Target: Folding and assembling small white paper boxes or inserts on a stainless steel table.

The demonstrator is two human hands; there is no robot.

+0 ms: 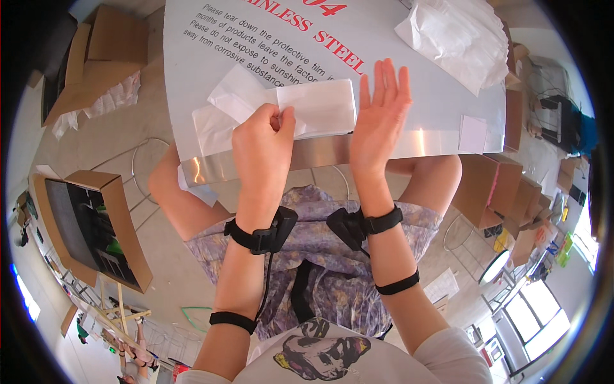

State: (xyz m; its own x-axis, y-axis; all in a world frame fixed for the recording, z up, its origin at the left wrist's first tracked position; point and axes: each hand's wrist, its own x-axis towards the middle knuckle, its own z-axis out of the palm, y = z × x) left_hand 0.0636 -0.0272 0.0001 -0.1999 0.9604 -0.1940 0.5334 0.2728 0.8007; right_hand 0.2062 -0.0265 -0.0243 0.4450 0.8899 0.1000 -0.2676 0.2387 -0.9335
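Nearest the camera, both forearms rise from the lower edge, each fitted with a black wrist strap carrying a small black device and a second black band lower on the arm. Below them lie a printed shirt and a purple patterned skirt over bare knees.

Left hand (262, 150): closed. Thumb and fingers pinch the near edge of a white folded sheet (316, 109) at its left-hand part. The knuckles face the camera, so the exact contact point of the fingertips is partly hidden.

Right hand (380, 118): open and flat, fingers extended and close together, pointing away from the person. It grips nothing. Its palm side stands just beside the right end of the white folded sheet; whether it touches the sheet cannot be told.

The white folded sheet lies on a steel table (409, 137) near the table's front edge, between the two hands. A thinner translucent sheet (220, 115) sits under and to the left of it, extending past the left hand.

Farther along the front edge, to the right, a small white square piece (473, 133) rests on the table, well apart from the right hand. Beyond it, at the far right of the table, lies a crumpled white plastic bag (457, 38).

Off the table, cardboard boxes (499, 189) stand on the floor to the right, and an open cardboard box (96, 224) lies to the left.
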